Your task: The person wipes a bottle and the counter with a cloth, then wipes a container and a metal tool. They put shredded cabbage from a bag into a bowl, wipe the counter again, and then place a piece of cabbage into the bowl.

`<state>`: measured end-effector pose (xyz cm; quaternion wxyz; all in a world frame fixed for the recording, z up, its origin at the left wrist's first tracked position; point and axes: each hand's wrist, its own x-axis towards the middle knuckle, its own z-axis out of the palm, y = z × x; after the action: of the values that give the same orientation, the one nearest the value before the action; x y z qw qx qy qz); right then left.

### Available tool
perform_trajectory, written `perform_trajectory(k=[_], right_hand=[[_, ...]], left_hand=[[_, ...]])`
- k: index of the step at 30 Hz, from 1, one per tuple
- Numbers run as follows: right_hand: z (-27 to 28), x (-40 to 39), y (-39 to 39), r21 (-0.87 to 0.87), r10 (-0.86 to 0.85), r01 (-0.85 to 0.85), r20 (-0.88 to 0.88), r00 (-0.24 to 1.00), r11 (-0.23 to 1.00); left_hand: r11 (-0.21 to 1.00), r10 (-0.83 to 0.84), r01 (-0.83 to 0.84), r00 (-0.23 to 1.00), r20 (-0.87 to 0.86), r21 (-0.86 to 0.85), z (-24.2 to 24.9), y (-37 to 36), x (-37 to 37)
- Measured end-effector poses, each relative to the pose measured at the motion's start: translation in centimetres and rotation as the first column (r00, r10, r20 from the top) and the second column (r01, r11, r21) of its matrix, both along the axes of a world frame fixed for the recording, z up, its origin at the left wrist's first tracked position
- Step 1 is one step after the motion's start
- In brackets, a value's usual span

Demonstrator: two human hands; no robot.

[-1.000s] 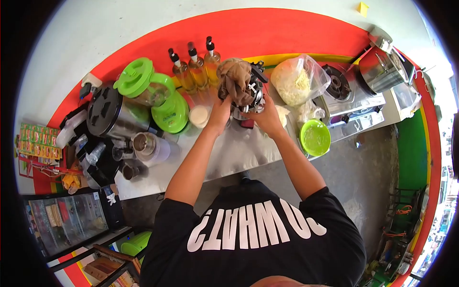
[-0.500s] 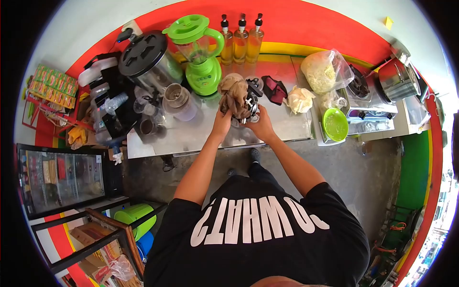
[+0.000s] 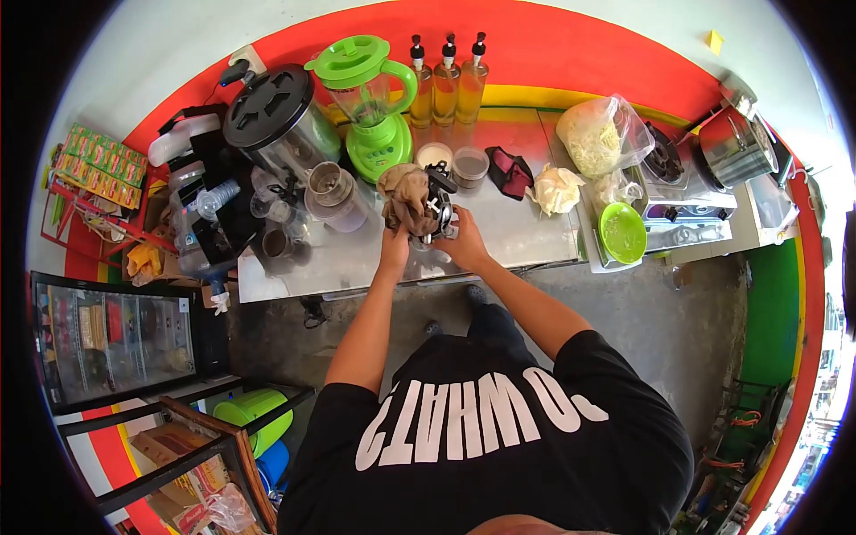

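My left hand is closed on the lower part of a crumpled brown cloth. Pressed against this cloth is a black-and-silver metal item, whose kind I cannot make out. Around its near right side curl the fingers of my right hand. Both hands are above the front of the steel counter, and the bundle hides most of their fingertips. Just behind it stand a round tub with a pale top and a clear tub with greyish-brown contents.
Behind stand a green blender, a large steel container with a black lid and three pump bottles. To the right are a dark red cloth, a crumpled cream bag, a green plate and a stove.
Both hands have moved left with the brown cloth and the metal item. The two round tubs behind them now show.
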<state>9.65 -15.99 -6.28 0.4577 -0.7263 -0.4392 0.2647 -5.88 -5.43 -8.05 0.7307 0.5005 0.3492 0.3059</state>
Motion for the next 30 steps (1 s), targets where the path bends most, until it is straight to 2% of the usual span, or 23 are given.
perform_trajectory(k=[2,4,7,8,10,12,13,14,15,16,17,18,20,22,24,26,27,28,30], right_hand=[[0.7,0.6,-0.2,-0.04,0.033,-0.036,-0.068,0.997,0.999],[1.0,1.8,-0.5,-0.065,0.061,-0.064,-0.042,0.997,0.996],[1.3,5.4,-0.9,-0.09,0.29,-0.29,-0.006,0.957,0.953],[0.9,7.3,-0.7,-0.089,0.296,-0.296,-0.012,0.955,0.951],[-1.1,11.4,-0.1,-0.155,0.359,-0.35,0.028,0.933,0.924],[-1.6,15.2,0.2,-0.193,0.286,-0.255,0.158,0.945,0.948],[-1.6,16.7,0.7,-0.201,0.311,-0.279,0.147,0.939,0.939],[-1.7,18.2,1.4,-0.25,0.259,-0.182,0.322,0.91,0.951],[-1.7,19.2,2.0,-0.277,0.212,-0.08,0.489,0.846,0.957],[-1.2,19.9,2.7,-0.284,0.233,-0.101,0.482,0.845,0.954],[-0.5,20.5,3.4,-0.37,0.281,-0.095,0.488,0.826,0.924],[-0.1,21.1,4.0,-0.453,0.326,-0.083,0.491,0.808,0.888],[-0.7,22.3,5.3,-0.453,0.371,-0.121,0.517,0.772,0.883],[-1.6,23.6,6.8,-0.531,0.466,-0.164,0.507,0.725,0.832],[-1.5,25.3,6.9,-0.478,0.457,-0.206,0.497,0.738,0.854],[-0.2,27.5,6.6,-0.287,0.455,-0.368,0.351,0.819,0.884],[1.6,28.3,6.1,-0.153,0.461,-0.437,0.361,0.81,0.887],[3.4,29.2,5.8,-0.154,0.465,-0.44,0.364,0.807,0.885],[5.9,30.9,5.1,-0.165,0.585,-0.576,0.008,0.811,0.801]], left_hand=[[0.999,0.006,-0.006,1.0,-0.003,-0.037,0.3,-0.4,0.1],[0.997,0.013,-0.014,1.0,-0.012,-0.072,0.2,-0.8,0.1],[0.98,0.145,-0.141,0.989,0.012,-0.143,-0.3,-1.3,0.5],[0.979,0.151,-0.148,0.989,0.006,-0.142,-0.6,-1.8,0.4],[0.963,0.267,-0.262,0.96,0.089,-0.057,-1.0,-3.3,0.3],[0.943,0.331,-0.33,0.94,0.08,-0.029,-2.3,-5.0,0.4],[0.905,0.424,-0.425,0.905,-0.021,-0.035,-2.5,-6.2,0.7],[0.856,0.509,-0.515,0.853,-0.12,-0.031,-2.6,-7.3,1.1],[0.843,0.528,-0.536,0.839,-0.133,-0.035,-4.0,-8.3,0.9],[0.815,0.571,-0.578,0.791,-0.221,0.036,-6.7,-9.1,0.6],[0.788,0.607,-0.606,0.735,-0.302,0.11,-8.2,-9.9,0.8],[0.781,0.615,-0.615,0.725,-0.309,0.109,-6.8,-11.0,1.8],[0.801,0.598,-0.473,0.637,-0.486,0.366,-2.2,-12.9,5.1],[0.826,0.563,-0.428,0.649,-0.511,0.366,-2.5,-14.0,7.8],[0.848,0.529,-0.382,0.662,-0.531,0.368,-2.1,-14.5,10.5],[0.869,0.461,-0.292,0.771,-0.439,0.4,-0.5,-13.5,14.0],[0.845,0.458,-0.264,0.807,-0.373,0.466,0.1,-12.8,15.8],[0.814,0.448,-0.24,0.84,-0.308,0.529,0.8,-11.9,17.6],[0.611,0.514,-0.145,0.821,-0.25,0.778,4.5,-9.8,21.4]])
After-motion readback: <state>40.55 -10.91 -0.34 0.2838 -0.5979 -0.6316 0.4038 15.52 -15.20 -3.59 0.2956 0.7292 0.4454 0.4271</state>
